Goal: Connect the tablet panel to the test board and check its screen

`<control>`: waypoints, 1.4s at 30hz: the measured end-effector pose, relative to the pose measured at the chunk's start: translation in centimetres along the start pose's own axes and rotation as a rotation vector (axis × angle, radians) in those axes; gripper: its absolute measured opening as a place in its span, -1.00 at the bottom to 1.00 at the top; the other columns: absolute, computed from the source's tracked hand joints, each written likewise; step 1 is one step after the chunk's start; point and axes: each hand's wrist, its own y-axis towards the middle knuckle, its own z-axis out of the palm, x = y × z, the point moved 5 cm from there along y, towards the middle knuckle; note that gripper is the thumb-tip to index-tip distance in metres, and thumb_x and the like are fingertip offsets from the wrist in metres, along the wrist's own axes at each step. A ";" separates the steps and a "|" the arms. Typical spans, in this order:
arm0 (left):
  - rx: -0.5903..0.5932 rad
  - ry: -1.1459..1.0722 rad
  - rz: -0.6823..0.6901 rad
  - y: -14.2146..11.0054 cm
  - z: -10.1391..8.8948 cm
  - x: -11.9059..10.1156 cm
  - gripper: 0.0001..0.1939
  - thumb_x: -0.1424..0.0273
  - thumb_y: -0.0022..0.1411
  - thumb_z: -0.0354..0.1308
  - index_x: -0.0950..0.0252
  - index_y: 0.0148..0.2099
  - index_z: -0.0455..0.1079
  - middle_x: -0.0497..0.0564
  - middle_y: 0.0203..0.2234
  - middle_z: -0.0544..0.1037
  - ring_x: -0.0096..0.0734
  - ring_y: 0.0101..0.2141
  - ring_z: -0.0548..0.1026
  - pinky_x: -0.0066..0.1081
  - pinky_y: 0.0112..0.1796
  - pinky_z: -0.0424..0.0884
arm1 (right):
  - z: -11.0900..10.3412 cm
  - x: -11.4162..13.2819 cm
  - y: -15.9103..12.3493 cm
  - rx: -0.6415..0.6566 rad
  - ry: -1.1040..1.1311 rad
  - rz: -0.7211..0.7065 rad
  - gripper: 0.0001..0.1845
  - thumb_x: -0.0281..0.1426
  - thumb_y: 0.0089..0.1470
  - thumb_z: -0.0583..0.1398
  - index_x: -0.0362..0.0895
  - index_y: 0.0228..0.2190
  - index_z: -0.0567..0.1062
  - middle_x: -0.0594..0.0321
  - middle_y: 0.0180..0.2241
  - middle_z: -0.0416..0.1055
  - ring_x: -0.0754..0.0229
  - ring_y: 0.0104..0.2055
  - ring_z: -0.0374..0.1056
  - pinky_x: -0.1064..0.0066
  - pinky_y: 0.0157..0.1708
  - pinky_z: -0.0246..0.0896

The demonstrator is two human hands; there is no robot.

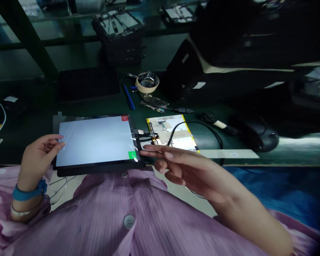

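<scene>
A lit display panel (94, 142), white with a red square and a green square at its right corners, lies at the front edge of the bench on a dark backing. My left hand (40, 154) grips the panel's left edge between thumb and fingers. Two stretched fingers of my right hand (181, 165) reach the panel's right edge, while its other fingers curl loosely; whether they touch the panel I cannot tell. Short dark ribbon cables (146, 134) run from the panel to a silvery battery pack with a circuit board (173, 131), just beyond the right fingertips.
Behind lie a blue pen-like tool (128, 96), a tape roll (147, 83) with metal pieces inside, and a bare circuit board (154, 103). A black cable (216, 133) loops right, near a black mouse (256, 133). Stacked device parts (117, 28) stand at the back.
</scene>
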 end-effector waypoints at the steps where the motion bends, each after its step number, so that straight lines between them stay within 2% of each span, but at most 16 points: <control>1: 0.014 -0.012 -0.006 0.1 0.0 0.1 -0.61 0.07 0.02 0.29 0.16 -0.14 0.56 -0.09 -0.44 0.52 -0.38 -0.40 0.46 -0.40 -0.33 0.38 | 0.1 0.1 0.0 -0.019 0.052 0.007 -0.57 -0.24 -0.07 0.38 -0.16 -0.14 0.61 -0.03 -0.11 0.50 0.19 -0.33 0.37 0.56 -0.70 0.06; 5: 0.057 -0.065 -0.011 0.3 0.2 0.0 -0.59 0.07 0.03 0.29 0.19 -0.12 0.54 -0.06 -0.42 0.53 -0.37 -0.37 0.48 -0.39 -0.29 0.40 | 1.0 0.4 -0.4 -0.028 0.154 -0.006 -0.68 -0.34 -0.15 0.42 -0.15 -0.26 0.65 0.01 -0.04 0.47 0.23 -0.31 0.37 0.60 -0.66 0.15; 9: 0.044 -0.126 0.010 0.1 0.4 -0.1 -0.56 0.06 -0.03 0.30 0.24 -0.18 0.53 -0.03 -0.46 0.54 -0.32 -0.38 0.49 -0.37 -0.31 0.41 | 2.0 0.4 -0.9 0.063 0.138 0.005 -0.60 -0.35 -0.18 0.44 -0.16 -0.22 0.63 0.01 -0.25 0.51 0.09 -0.22 0.42 0.54 -0.56 0.28; 14: 0.075 -0.192 -0.014 0.2 0.7 0.4 -0.49 0.01 -0.05 0.27 0.29 -0.18 0.51 0.00 -0.47 0.54 -0.30 -0.40 0.49 -0.36 -0.34 0.40 | 1.5 0.4 0.7 0.025 0.194 -0.013 -0.68 -0.39 -0.25 0.44 -0.17 -0.33 0.63 0.13 -0.25 0.46 0.36 -0.48 0.22 0.61 -0.67 0.10; 17: 0.104 -0.202 -0.031 0.4 0.6 0.6 -0.47 -0.02 -0.05 0.26 0.29 -0.17 0.51 0.01 -0.45 0.55 -0.28 -0.40 0.50 -0.34 -0.32 0.41 | 1.8 0.3 2.1 0.093 0.105 -0.068 -0.68 -0.33 -0.25 0.46 -0.17 -0.37 0.63 0.27 -0.49 0.34 0.40 -0.54 0.12 0.64 -0.70 -0.01; 19: 0.117 -0.201 -0.043 0.5 0.6 0.4 -0.48 -0.03 -0.05 0.25 0.28 -0.18 0.51 0.02 -0.44 0.56 -0.25 -0.38 0.51 -0.33 -0.30 0.41 | 2.0 0.1 2.8 0.114 0.037 -0.130 -0.65 -0.26 -0.22 0.48 -0.14 -0.35 0.61 0.34 -0.53 0.30 0.41 -0.55 0.16 0.64 -0.63 0.11; 23: 0.136 -0.187 -0.094 0.5 0.8 0.2 -0.46 -0.05 -0.05 0.23 0.26 -0.17 0.49 0.04 -0.41 0.57 -0.22 -0.35 0.53 -0.30 -0.27 0.43 | 2.6 -0.9 4.0 0.205 -0.022 -0.168 -0.56 -0.21 -0.15 0.46 -0.04 -0.23 0.50 0.27 -0.29 0.45 0.16 -0.29 0.48 0.46 -0.43 0.40; 25: 0.151 -0.190 -0.124 0.4 0.8 0.6 -0.44 -0.08 -0.07 0.23 0.26 -0.17 0.48 0.04 -0.42 0.56 -0.19 -0.35 0.53 -0.28 -0.29 0.44 | 2.3 -1.5 4.4 0.262 -0.083 -0.148 -0.57 -0.16 -0.09 0.42 -0.01 -0.21 0.44 0.24 -0.30 0.47 0.05 -0.23 0.52 0.41 -0.47 0.40; 28: 0.063 -0.098 -0.128 0.0 -1.1 0.9 -0.36 -0.12 -0.09 0.22 0.25 -0.10 0.46 0.04 -0.41 0.54 -0.16 -0.39 0.52 -0.22 -0.32 0.43 | 0.8 -0.7 4.0 0.227 -0.319 -0.131 -0.49 -0.03 -0.05 0.36 0.01 -0.13 0.41 0.21 -0.40 0.50 0.09 -0.39 0.51 0.40 -0.54 0.34; 30: -0.133 0.030 -0.071 -0.1 -3.9 -0.5 -0.32 -0.15 -0.09 0.22 0.20 -0.03 0.45 0.05 -0.35 0.54 -0.17 -0.42 0.48 -0.20 -0.36 0.41 | -0.1 2.0 3.0 0.148 -0.509 -0.183 -0.43 0.02 -0.04 0.34 -0.01 -0.08 0.43 0.19 -0.45 0.51 0.11 -0.46 0.47 0.38 -0.55 0.33; 32: -0.282 0.034 0.043 0.6 -6.6 -3.9 -0.35 -0.16 -0.04 0.21 0.11 0.01 0.45 0.04 -0.21 0.55 -0.16 -0.34 0.48 -0.21 -0.34 0.41 | 0.1 7.0 2.3 0.045 -0.573 -0.361 -0.45 0.01 -0.02 0.35 -0.04 -0.10 0.48 0.14 -0.38 0.53 0.08 -0.37 0.49 0.34 -0.48 0.39; 34: -0.163 -0.237 0.179 3.1 -7.1 -8.7 -0.46 -0.06 0.09 0.21 0.04 0.07 0.43 -0.03 0.00 0.52 -0.16 -0.04 0.48 -0.27 -0.11 0.42 | 1.4 13.6 2.4 -0.058 -0.480 -0.632 -0.49 -0.05 0.01 0.36 -0.04 -0.08 0.50 0.08 -0.15 0.54 0.02 -0.10 0.48 0.29 -0.23 0.45; 36: 0.056 -0.589 0.192 7.3 -5.6 -13.5 -0.47 -0.03 0.20 0.14 0.17 0.08 0.43 0.08 0.06 0.51 -0.12 0.10 0.41 -0.24 0.02 0.38 | 3.0 19.8 4.7 -0.105 -0.288 -0.800 -0.60 -0.14 0.05 0.35 -0.09 -0.13 0.50 0.07 -0.02 0.48 0.01 0.07 0.39 0.27 -0.06 0.41; 38: 0.218 -0.733 0.028 12.7 -2.7 -16.7 -0.40 0.02 0.23 0.15 0.34 0.16 0.37 0.26 0.13 0.43 -0.06 0.17 0.36 -0.21 0.10 0.33 | 3.7 24.4 9.3 -0.237 -0.155 -0.746 -0.67 -0.19 0.18 0.27 -0.14 -0.12 0.49 0.06 0.07 0.42 0.05 0.13 0.34 0.31 0.03 0.36; 39: 0.179 -0.774 -0.084 15.6 -1.4 -17.4 -0.38 0.05 0.23 0.18 0.39 0.17 0.34 0.32 0.17 0.39 -0.03 0.20 0.34 -0.21 0.12 0.31 | 3.8 26.1 11.8 -0.304 -0.139 -0.708 -0.66 -0.19 0.24 0.22 -0.15 -0.06 0.46 0.04 0.13 0.36 0.04 0.18 0.30 0.29 0.06 0.33; 42: 0.069 -0.785 -0.157 23.5 1.7 -18.4 -0.43 0.13 0.28 0.17 0.36 0.21 0.29 0.29 0.25 0.29 0.02 0.27 0.22 -0.08 0.18 0.21 | 3.1 29.3 18.9 -0.425 -0.127 -0.589 -0.59 -0.22 0.32 0.15 -0.20 0.08 0.39 -0.04 0.19 0.26 -0.07 0.22 0.21 0.06 0.14 0.25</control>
